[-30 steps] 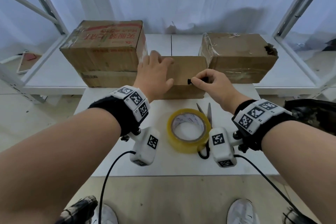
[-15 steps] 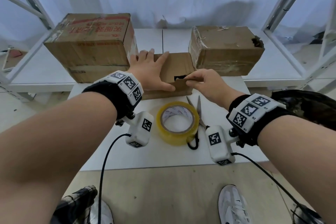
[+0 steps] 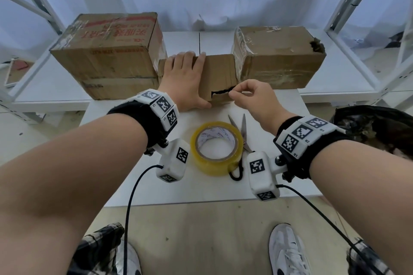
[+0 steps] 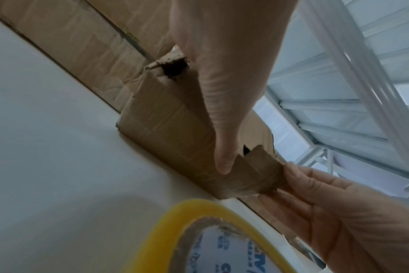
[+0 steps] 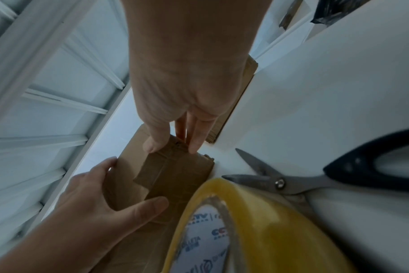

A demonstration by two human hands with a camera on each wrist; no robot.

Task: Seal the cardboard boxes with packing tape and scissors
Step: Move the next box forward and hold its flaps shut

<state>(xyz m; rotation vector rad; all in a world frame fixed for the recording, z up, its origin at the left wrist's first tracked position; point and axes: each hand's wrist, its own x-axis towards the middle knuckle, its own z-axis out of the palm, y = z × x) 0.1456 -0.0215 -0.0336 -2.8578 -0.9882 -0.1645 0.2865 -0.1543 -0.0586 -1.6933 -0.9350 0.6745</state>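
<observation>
A small cardboard box (image 3: 220, 73) stands at the far edge of the white table (image 3: 134, 185), between two bigger boxes. My left hand (image 3: 183, 80) lies over its top, fingers hooked at the far edge, thumb (image 4: 222, 147) down the front face. My right hand (image 3: 232, 94) pinches a torn cardboard flap (image 4: 261, 166) at the box's front right corner; a dark gap shows behind it. The yellow tape roll (image 3: 216, 147) lies flat near me. The black-handled scissors (image 3: 242, 131), blades slightly apart, lie against its right side.
A large printed box (image 3: 107, 56) stands left and a taped brown box (image 3: 277, 58) right, both on a white shelf behind the table. A black bag (image 3: 375, 127) sits at the right. White rack posts rise on both sides.
My left hand has slid further across the box top to its far edge. My right hand still pinches the flap, and the tear now gapes wider and darker.
</observation>
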